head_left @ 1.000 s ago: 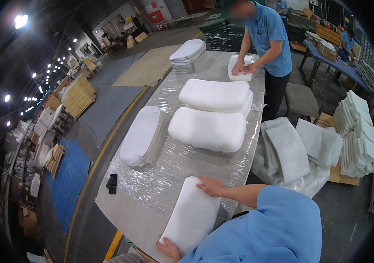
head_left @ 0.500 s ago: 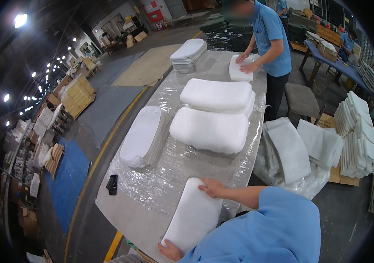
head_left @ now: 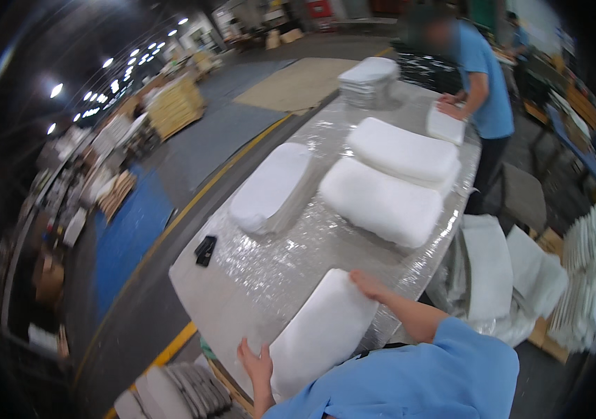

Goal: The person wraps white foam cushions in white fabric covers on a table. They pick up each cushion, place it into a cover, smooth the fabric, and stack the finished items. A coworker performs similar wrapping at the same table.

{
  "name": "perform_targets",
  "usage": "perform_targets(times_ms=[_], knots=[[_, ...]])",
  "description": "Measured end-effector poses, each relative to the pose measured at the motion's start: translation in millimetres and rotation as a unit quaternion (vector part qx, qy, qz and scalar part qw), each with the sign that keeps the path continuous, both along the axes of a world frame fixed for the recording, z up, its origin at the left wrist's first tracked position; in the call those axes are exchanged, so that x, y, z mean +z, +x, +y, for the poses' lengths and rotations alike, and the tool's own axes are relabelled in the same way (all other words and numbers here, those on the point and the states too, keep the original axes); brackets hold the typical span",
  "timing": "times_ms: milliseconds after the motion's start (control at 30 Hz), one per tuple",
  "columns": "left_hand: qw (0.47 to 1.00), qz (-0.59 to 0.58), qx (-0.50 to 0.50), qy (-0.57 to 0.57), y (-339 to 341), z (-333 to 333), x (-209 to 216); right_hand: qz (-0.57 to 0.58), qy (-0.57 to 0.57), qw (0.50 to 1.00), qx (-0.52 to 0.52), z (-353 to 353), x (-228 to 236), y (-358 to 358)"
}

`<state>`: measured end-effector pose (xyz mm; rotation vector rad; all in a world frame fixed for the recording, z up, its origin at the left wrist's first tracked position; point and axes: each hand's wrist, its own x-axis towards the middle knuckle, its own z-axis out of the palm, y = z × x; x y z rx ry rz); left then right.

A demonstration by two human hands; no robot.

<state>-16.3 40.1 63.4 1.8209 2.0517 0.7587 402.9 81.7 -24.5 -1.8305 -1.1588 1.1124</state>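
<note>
A white, padded rectangular pad (head_left: 326,332) lies slantwise on the near end of the table, close against my body. My right hand (head_left: 368,286) rests at its far right corner, fingers stretched along the edge. Beside the pad's left edge, my left hand (head_left: 255,361) is raised with its fingers spread, holding nothing. Further up the table are two thick, fluffy white pads (head_left: 382,202) (head_left: 404,150), side by side. To their left stands a stack of thin white sheets with rounded ends (head_left: 270,187).
Clear plastic film covers much of the table (head_left: 224,314). A small black object (head_left: 205,251) lies near its left edge. Another stack (head_left: 368,73) stands at the far end, where a co-worker (head_left: 487,84) handles a white pad (head_left: 445,126). White sheets (head_left: 487,269) are piled at right.
My left hand has come off the near end of the pad and opened beside it. My right hand stays at the far corner. The view has swung left.
</note>
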Motion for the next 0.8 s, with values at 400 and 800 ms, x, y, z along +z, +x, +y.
perform_targets(times_ms=[400,800], knots=[[0.469,-0.562,-0.676,0.088,210,-27,331,0.301,-0.067,0.927,-0.212,-13,-15,45],[0.466,-0.505,-0.715,0.132,262,-6,323,0.227,-0.081,0.947,-0.214,-13,-14,42]])
